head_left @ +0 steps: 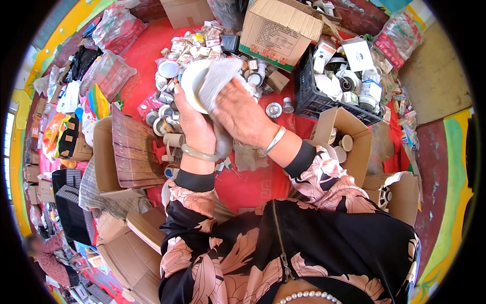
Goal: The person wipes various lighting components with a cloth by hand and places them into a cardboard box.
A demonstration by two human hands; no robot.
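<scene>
My left hand [191,121] grips a round white dish-shaped piece [191,85] by its lower left side, its hollow facing up. A thin light-grey cloth [221,76] lies over the right part of that piece, and my right hand [240,114] presses it there, slightly blurred by motion. More of the cloth hangs down between my wrists. Just beyond my hands spreads a pile of small boxes [202,49] and round white and metal fittings. A white round lid-like part [168,69] lies in the pile, left of the held piece.
A black plastic crate [310,104] full of fittings stands at the right, behind an open cardboard box [357,144] with round pieces inside. A large carton [281,33] stands at the back. An opened carton [134,152] is at my left. Another person [53,258] sits far left.
</scene>
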